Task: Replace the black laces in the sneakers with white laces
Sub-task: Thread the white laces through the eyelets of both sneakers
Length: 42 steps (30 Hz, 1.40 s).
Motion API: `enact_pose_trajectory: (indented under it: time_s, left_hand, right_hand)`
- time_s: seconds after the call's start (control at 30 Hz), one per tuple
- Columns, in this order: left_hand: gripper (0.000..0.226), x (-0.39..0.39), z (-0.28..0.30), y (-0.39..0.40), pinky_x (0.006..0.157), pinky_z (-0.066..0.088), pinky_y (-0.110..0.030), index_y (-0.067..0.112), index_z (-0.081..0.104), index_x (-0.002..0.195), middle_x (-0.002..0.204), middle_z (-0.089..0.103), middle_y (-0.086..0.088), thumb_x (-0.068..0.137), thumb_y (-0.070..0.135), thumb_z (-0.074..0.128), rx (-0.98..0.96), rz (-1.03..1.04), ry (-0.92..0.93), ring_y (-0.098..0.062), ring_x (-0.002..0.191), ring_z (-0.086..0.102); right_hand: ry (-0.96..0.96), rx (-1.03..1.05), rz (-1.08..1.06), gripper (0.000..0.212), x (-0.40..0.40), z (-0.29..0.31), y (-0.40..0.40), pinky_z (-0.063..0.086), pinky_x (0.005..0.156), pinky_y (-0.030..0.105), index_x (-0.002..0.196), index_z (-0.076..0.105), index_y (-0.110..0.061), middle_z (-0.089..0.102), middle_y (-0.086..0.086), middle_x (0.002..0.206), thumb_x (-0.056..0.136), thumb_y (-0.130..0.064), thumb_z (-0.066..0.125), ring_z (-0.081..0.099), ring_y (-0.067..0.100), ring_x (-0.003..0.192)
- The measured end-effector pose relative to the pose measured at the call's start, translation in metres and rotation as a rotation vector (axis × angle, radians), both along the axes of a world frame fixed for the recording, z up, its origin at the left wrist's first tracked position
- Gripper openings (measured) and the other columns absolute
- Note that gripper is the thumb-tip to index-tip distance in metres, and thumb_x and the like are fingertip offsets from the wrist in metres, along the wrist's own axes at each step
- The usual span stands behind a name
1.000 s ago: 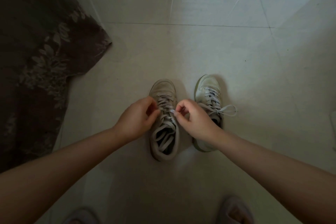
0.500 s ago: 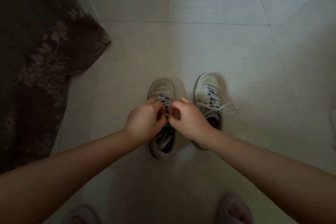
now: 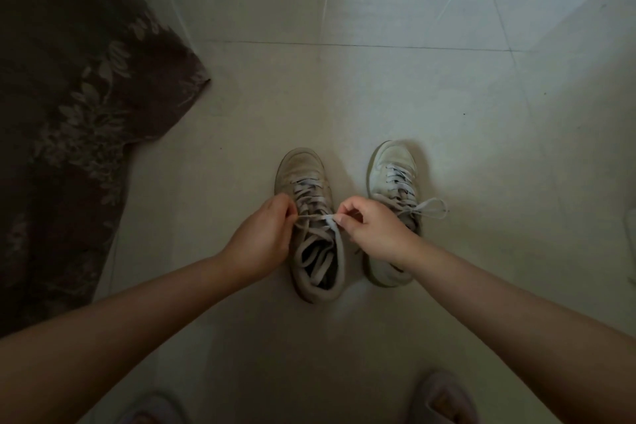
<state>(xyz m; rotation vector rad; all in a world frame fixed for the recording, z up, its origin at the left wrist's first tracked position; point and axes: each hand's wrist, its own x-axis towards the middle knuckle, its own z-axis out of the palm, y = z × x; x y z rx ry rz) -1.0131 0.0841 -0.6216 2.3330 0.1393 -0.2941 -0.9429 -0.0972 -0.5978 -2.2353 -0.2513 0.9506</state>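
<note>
At the centre of the frame, on the floor point(image 3: 395, 96), my left hand point(image 3: 263, 234) and right hand point(image 3: 373, 229) each pinch an end of the white lace point(image 3: 316, 218), stretched between them over the left sneaker point(image 3: 311, 224). The right sneaker point(image 3: 392, 182) stands just beside, its lace tied.

right sneaker point(image 3: 392, 182) heel: behind right hand point(image 3: 375, 234) | slippers point(image 3: 444, 399) below it: chopped by bottom edge | pale thing point(image 3: 631, 237) to its right: cut off, no clue what

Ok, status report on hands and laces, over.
Left hand and right hand both pinching flat white lace taut over left beige sneaker. Right beige sneaker bow-tied. Nothing obstructing.
</note>
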Motion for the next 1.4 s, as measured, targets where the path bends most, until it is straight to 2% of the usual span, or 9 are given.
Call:
enact_pose_trajectory:
  time_s: [0.2,0.37,0.6,0.73,0.83,0.93,1.07,1.27,1.4]
  left_hand:
    - [0.025,-0.014,0.014,-0.001,0.042,0.037,-0.026,0.019,0.053,0.073,0.072,0.054,0.004,0.086,0.040,0.048,0.277,-0.122,-0.361,-0.018,0.054,0.054]
    - [0.028,-0.025,0.003,-0.008,0.034,0.035,-0.021,0.021,0.054,0.076,0.062,0.058,0.005,0.070,0.048,0.056,0.376,-0.251,-0.273,-0.018,0.048,0.059]
    - [0.018,-0.016,0.004,-0.013,0.036,0.034,-0.024,0.018,0.051,0.067,0.059,0.056,0.000,0.074,0.034,0.050,0.331,-0.181,-0.222,-0.024,0.046,0.057]
    - [0.014,-0.008,0.006,-0.015,0.055,0.039,-0.032,0.016,0.052,0.080,0.076,0.062,-0.006,0.090,0.026,0.054,0.165,-0.102,-0.127,-0.031,0.071,0.060]
    - [0.018,0.008,0.014,-0.019,0.056,0.037,-0.036,0.015,0.043,0.077,0.071,0.060,-0.013,0.092,0.020,0.053,0.056,-0.024,-0.156,-0.038,0.070,0.057]
    - [0.019,0.019,0.023,-0.024,0.059,0.036,-0.039,0.010,0.045,0.076,0.069,0.058,-0.014,0.093,0.018,0.048,-0.047,0.060,-0.126,-0.038,0.072,0.056]
    - [0.024,0.018,0.027,-0.028,0.073,0.050,-0.051,0.018,0.037,0.067,0.073,0.056,-0.016,0.088,0.029,0.041,-0.301,0.171,0.019,-0.037,0.079,0.059]
    - [0.022,0.030,0.024,-0.015,0.065,0.045,-0.037,0.007,0.052,0.074,0.061,0.053,0.003,0.095,0.015,0.049,-0.269,0.207,0.001,-0.016,0.059,0.050]
    - [0.031,0.039,0.035,-0.012,0.076,0.051,-0.034,0.011,0.051,0.072,0.058,0.054,0.001,0.100,0.018,0.041,-0.699,0.462,0.218,-0.016,0.061,0.058]
  right_hand:
    - [-0.489,0.149,0.084,0.015,-0.026,-0.001,-0.004,0.039,0.061,0.021,0.078,0.055,-0.021,0.044,-0.011,0.074,0.084,-0.029,0.067,0.045,0.005,0.065]
    - [-0.795,-0.130,0.379,0.019,-0.048,-0.010,-0.004,0.040,0.045,0.021,0.091,0.065,-0.022,0.060,-0.010,0.069,0.074,-0.031,0.065,0.061,0.013,0.060]
    - [-0.936,-0.215,0.407,0.021,-0.037,-0.015,0.003,0.037,0.039,0.022,0.078,0.065,-0.018,0.062,-0.003,0.064,0.066,-0.029,0.077,0.061,0.018,0.052]
    - [-0.858,-0.204,0.383,0.020,-0.030,-0.014,0.006,0.039,0.039,0.026,0.080,0.064,-0.014,0.062,0.000,0.068,0.067,-0.020,0.078,0.062,0.023,0.055]
    - [-0.588,-0.104,0.223,0.008,-0.019,-0.007,0.011,0.046,0.058,0.035,0.090,0.061,-0.010,0.059,0.006,0.085,0.086,-0.018,0.061,0.059,0.025,0.072]
    - [-0.292,0.087,0.031,0.010,-0.008,0.005,0.013,0.040,0.071,0.025,0.094,0.058,-0.012,0.049,-0.001,0.094,0.093,-0.021,0.054,0.051,0.015,0.080]
    - [-0.101,0.098,0.004,0.010,-0.004,0.012,0.012,0.035,0.067,0.008,0.092,0.055,-0.019,0.051,-0.005,0.092,0.096,-0.024,0.047,0.050,0.009,0.085]
    - [-0.038,0.164,-0.128,0.013,0.005,0.014,0.003,0.046,0.064,0.023,0.087,0.055,-0.022,0.064,-0.007,0.072,0.097,-0.028,0.049,0.059,0.005,0.063]
    - [0.044,0.245,-0.220,0.012,0.013,0.023,0.003,0.039,0.048,0.024,0.081,0.059,-0.022,0.050,-0.011,0.053,0.092,-0.027,0.059,0.045,0.006,0.044]
